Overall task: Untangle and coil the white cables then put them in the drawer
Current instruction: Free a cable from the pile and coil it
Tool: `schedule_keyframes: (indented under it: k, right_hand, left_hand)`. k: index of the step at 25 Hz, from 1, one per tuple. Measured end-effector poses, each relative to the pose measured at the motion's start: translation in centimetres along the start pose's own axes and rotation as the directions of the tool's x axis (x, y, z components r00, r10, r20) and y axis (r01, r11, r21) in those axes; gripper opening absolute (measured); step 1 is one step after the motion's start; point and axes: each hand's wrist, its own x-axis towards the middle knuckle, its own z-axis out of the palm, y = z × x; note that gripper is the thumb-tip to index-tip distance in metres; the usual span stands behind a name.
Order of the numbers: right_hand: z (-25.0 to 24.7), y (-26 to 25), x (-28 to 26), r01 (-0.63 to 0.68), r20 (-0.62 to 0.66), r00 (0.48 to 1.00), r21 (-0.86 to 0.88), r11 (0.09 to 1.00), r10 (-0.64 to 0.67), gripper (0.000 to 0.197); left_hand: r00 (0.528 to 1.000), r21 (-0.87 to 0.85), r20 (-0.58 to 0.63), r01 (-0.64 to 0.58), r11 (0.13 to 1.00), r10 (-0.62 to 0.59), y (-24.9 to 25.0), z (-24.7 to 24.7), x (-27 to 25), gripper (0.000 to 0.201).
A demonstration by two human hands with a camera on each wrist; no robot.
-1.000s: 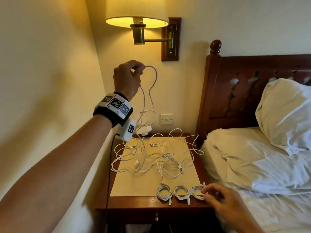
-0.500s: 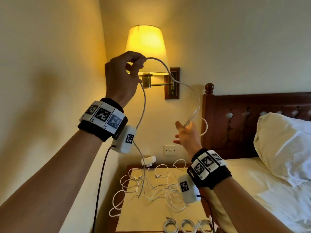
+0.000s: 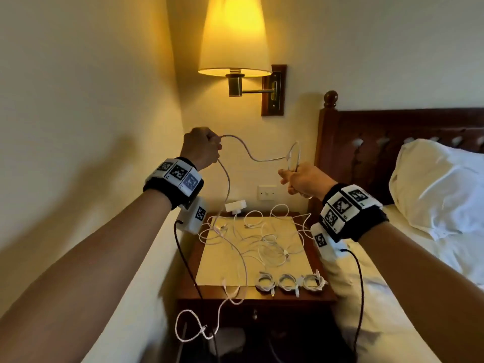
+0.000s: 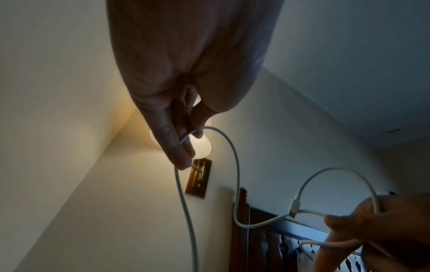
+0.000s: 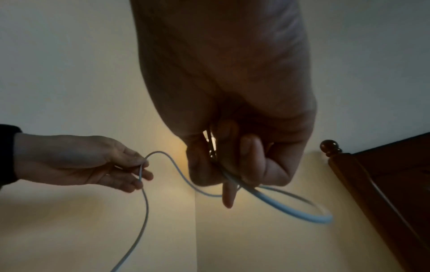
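Bedroom corner, wooden nightstand (image 3: 318,297) betw. wall & bed (image 3: 419,258), lamp (image 3: 234,38) lit above.

Head view: left hand (image 3: 201,150) pinches white cable (image 3: 251,155); right hand (image 3: 301,179) grips small loop of same cable. Span runs roughly level betw. hands; rest drops from left hand, past nightstand front. Tangled cables (image 3: 262,242) on mat (image 3: 222,271); 3 coiled cables (image 3: 289,281) at front edge. Drawer front dim, contents not visible.

Left wrist view: connector (image 4: 294,207) at loop, near right hand.

Right wrist view: fingers (image 5: 253,160) curled round loop; headboard post (image 5: 330,147) at right.
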Motion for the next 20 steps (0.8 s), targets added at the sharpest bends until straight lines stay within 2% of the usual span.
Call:
schedule_keyframes:
  k: [2,5,7,9,10,12,14,15,16,17,18,19,20]
  right_hand:
    - [0.9,1.6,-1.1,-0.008,0.048,0.999,-0.125,0.992,0.014,0.04]
    - [1.5,2.9,-1.9,-0.016,0.084,0.996,-0.189,0.982,0.032,0.042]
    - [1.5,3.1,-2.1,-0.02,0.126,0.991,-0.205,0.978,0.047,0.043]
    - [1.1,2.6,-2.4,-0.029,0.153,0.986,-0.221,0.975,0.064,0.044]
    - [1.0,2.3,-2.4,-0.033,0.153,0.986,-0.227,0.973,0.069,0.046]
    - [0.7,1.7,-2.6,-0.035,0.136,0.988,-0.23,0.973,0.068,0.051]
    - [0.4,1.3,-2.7,-0.015,0.119,0.992,-0.259,0.966,0.047,0.051]
    - [0.3,1.2,-2.7,0.011,0.122,0.992,-0.283,0.959,0.024,0.049]
    - [0.3,1.0,-2.7,0.047,0.139,0.99,-0.301,0.953,-0.004,0.046]
    - [0.4,0.9,-2.7,0.082,0.16,0.987,-0.31,0.947,-0.033,0.043]
    - [0.6,0.7,-2.7,0.112,0.169,0.984,-0.307,0.945,-0.061,0.039]
    - [0.9,0.4,-2.7,0.135,0.168,0.982,-0.297,0.945,-0.088,0.036]
    - [1.1,0.2,-2.7,0.151,0.162,0.981,-0.278,0.949,-0.109,0.035]
  left_hand:
    - [0.982,-0.036,0.101,0.163,0.986,-0.159,-2.9,2.0,-2.2,0.016]
    - [0.906,-0.015,0.224,0.373,0.928,-0.361,-7.0,4.3,-4.7,0.018]
    - [0.812,0.144,0.399,0.404,0.903,-0.426,-8.8,5.2,-6.1,0.019]
    - [0.71,0.212,0.524,0.427,0.879,-0.471,-9.6,5.9,-6.7,0.018]
    - [0.675,0.211,0.553,0.454,0.866,-0.489,-9.5,5.9,-6.8,0.018]
    - [0.636,0.233,0.57,0.482,0.844,-0.52,-9.2,5.5,-6.5,0.017]
    - [0.609,0.361,0.592,0.385,0.85,-0.527,-8.7,5.0,-6.5,0.014]
    - [0.637,0.434,0.581,0.285,0.855,-0.507,-8.3,4.7,-6.6,0.01]
    - [0.702,0.423,0.571,0.191,0.886,-0.425,-7.9,4.5,-6.7,0.014]
    - [0.712,0.299,0.611,0.199,0.933,-0.347,-7.4,4.6,-6.8,0.024]
    - [0.662,0.09,0.695,0.307,0.947,-0.281,-6.8,4.8,-7.2,0.032]
    - [0.594,-0.04,0.773,0.396,0.917,-0.223,-6.2,5.1,-7.9,0.036]
    - [0.553,-0.061,0.811,0.405,0.912,-0.191,-5.9,5.7,-8.6,0.04]
